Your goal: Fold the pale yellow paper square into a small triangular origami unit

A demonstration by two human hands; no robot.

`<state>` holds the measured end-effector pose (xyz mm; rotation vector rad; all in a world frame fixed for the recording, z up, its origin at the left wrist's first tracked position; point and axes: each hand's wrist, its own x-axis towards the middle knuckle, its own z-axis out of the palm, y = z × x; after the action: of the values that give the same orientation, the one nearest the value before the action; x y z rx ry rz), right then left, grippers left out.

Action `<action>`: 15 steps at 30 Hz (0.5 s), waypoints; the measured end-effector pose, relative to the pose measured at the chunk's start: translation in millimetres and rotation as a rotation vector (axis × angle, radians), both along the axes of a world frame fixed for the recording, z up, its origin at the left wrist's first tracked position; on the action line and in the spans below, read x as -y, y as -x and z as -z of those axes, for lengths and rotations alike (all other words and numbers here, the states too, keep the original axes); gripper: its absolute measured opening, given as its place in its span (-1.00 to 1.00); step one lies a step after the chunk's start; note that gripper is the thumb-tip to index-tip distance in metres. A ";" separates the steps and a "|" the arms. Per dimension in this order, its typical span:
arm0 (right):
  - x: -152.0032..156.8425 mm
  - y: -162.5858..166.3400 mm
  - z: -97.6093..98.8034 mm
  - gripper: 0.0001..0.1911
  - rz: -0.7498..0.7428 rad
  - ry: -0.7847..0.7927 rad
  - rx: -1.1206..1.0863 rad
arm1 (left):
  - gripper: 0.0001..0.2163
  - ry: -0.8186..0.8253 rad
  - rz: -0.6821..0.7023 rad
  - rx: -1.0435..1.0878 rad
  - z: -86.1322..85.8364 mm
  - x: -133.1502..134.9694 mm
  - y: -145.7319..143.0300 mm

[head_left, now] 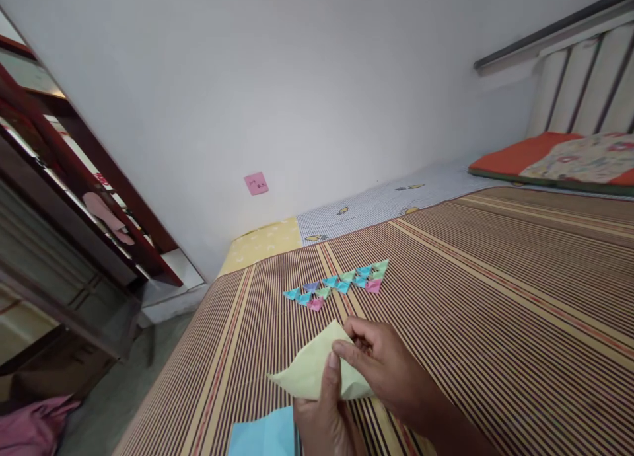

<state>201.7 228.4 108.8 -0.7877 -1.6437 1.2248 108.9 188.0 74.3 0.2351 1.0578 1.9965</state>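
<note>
A pale yellow sheet of paper (311,367), partly folded, is held above the striped mat (495,297). My left hand (324,419) comes up from the bottom edge, its thumb pressed on the sheet's lower part. From the right, my right hand (384,367) pinches the sheet's right side with curled fingers. Farther off on the mat lies a row of several small folded paper triangles (339,284) in blue, green, pink and purple. A light blue sheet (265,436) lies flat on the mat just left of my left hand.
The mat covers a bed against a white wall (297,79) bearing a pink sticky note (256,183). An orange and patterned pillow (559,155) sits at the far right by the headboard (584,79). Dark wooden furniture (64,198) stands left; pink fabric (30,426) lies on the floor.
</note>
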 end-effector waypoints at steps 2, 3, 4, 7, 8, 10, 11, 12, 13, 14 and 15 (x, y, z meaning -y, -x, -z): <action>-0.2 0.8 1.8 -0.69 0.050 -0.045 0.048 | -0.64 0.002 -0.011 0.020 0.4 -0.1 -2.4; -0.4 1.1 1.8 -0.68 0.067 -0.058 0.065 | -0.65 -0.003 -0.017 0.020 0.7 -0.1 -3.3; -0.7 1.3 1.1 -0.68 0.077 -0.068 0.078 | -0.65 -0.009 -0.021 0.013 1.1 -0.1 -3.8; -1.3 0.2 -2.9 -0.67 0.083 -0.083 0.094 | -0.65 -0.014 -0.027 -0.010 2.4 0.1 -2.1; -1.4 -0.5 -4.0 -0.67 0.080 -0.083 0.090 | -0.64 -0.014 -0.034 -0.010 2.7 0.3 -0.4; -1.3 -1.9 -4.8 -0.67 0.066 -0.071 0.071 | -0.60 -0.009 -0.059 0.005 2.4 0.8 3.9; -1.4 -2.6 -4.5 -0.67 0.055 -0.061 0.057 | -0.60 -0.006 -0.076 0.017 1.5 1.0 6.1; -1.7 -3.3 -3.8 -0.68 0.046 -0.053 0.041 | -0.60 -0.008 -0.087 0.030 0.2 1.2 8.2; -2.3 -4.1 -2.9 -0.68 0.042 -0.045 0.027 | -0.61 -0.011 -0.090 0.042 -1.5 1.4 9.9; -3.2 -5.1 -2.0 -0.68 0.042 -0.040 0.020 | -0.61 -0.012 -0.095 0.053 -3.5 1.5 11.2; -4.5 -6.3 -1.0 -0.68 0.047 -0.039 0.018 | -0.60 -0.011 -0.103 0.059 -5.6 1.6 12.3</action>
<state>208.0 232.9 109.8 -0.8110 -1.6499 1.1529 96.6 186.4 79.9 0.1287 1.0401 2.0882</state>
